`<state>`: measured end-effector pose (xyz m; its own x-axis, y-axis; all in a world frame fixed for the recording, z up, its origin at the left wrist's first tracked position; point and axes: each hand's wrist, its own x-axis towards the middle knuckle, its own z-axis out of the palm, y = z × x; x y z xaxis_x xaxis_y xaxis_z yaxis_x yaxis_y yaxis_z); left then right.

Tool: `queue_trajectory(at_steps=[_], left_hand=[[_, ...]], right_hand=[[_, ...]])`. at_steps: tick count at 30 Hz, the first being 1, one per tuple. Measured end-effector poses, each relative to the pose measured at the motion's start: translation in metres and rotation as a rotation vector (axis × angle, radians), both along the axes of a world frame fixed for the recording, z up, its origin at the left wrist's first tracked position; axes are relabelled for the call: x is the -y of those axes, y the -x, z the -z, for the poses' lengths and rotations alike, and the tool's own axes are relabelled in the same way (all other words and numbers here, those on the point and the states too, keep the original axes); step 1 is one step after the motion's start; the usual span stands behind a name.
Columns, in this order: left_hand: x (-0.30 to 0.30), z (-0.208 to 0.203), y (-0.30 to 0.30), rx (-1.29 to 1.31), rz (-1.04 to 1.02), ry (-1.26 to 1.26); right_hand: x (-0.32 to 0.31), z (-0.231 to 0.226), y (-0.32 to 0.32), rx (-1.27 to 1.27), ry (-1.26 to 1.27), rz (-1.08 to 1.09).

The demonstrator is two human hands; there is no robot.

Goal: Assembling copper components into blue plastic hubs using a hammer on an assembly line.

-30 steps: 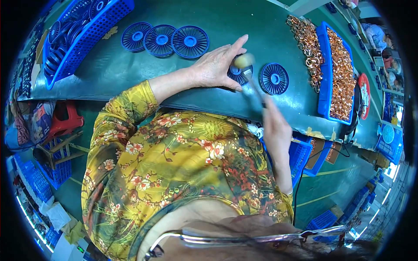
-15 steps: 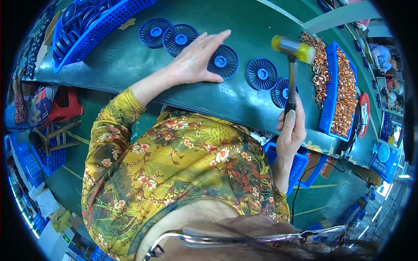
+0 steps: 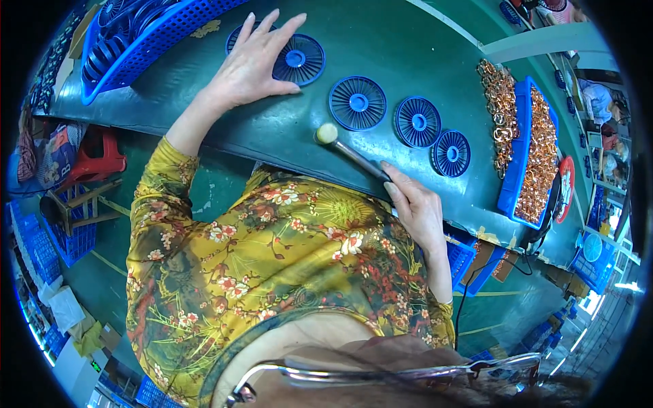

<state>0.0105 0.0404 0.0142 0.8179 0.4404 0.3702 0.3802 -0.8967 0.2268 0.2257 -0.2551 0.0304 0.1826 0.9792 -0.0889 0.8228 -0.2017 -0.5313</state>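
A row of blue spoked plastic discs lies on the green tabletop. With fingers spread, my left hand is over the leftmost disc, mostly hiding it; whether it touches is unclear. The thumb reaches the lower edge of a second disc. Wrapped round the handle of a mallet with a pale yellow head is my right hand, at the table's near edge. The mallet head hangs low, just below a middle disc. Two more, a disc and a smaller disc, lie to the right.
A blue basket full of blue parts stands at the far left. On the right, a blue tray holds many copper-coloured rings, with loose rings heaped beside it. A red stool is on the floor at left.
My left hand has moved left, off the middle disc to the leftmost ones. My right hand has lowered the raised mallet and swung its head to the left.
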Motion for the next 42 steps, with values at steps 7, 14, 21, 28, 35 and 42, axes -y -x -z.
queue_trajectory(at_steps=[7,14,21,28,35,42], left_hand=[[0.039,0.011,-0.013,0.067,0.052,0.201],[0.040,0.011,-0.012,0.076,0.064,0.220],[-0.021,-0.002,0.021,0.505,0.071,0.170],[0.000,0.015,0.029,0.244,-0.142,0.446],[0.029,0.014,0.020,0.224,-0.079,0.430],[0.030,0.019,0.017,0.216,-0.119,0.478]], right_hand=[[-0.028,-0.017,0.003,-0.140,-0.317,0.206],[-0.055,0.000,0.013,0.212,-0.091,0.090],[-0.037,0.000,0.007,-0.128,-0.073,-0.122],[-0.052,-0.003,0.005,-0.075,-0.111,0.097],[-0.088,-0.008,0.024,-0.104,-0.474,-0.091],[-0.085,-0.003,0.014,-0.146,-0.114,0.071]])
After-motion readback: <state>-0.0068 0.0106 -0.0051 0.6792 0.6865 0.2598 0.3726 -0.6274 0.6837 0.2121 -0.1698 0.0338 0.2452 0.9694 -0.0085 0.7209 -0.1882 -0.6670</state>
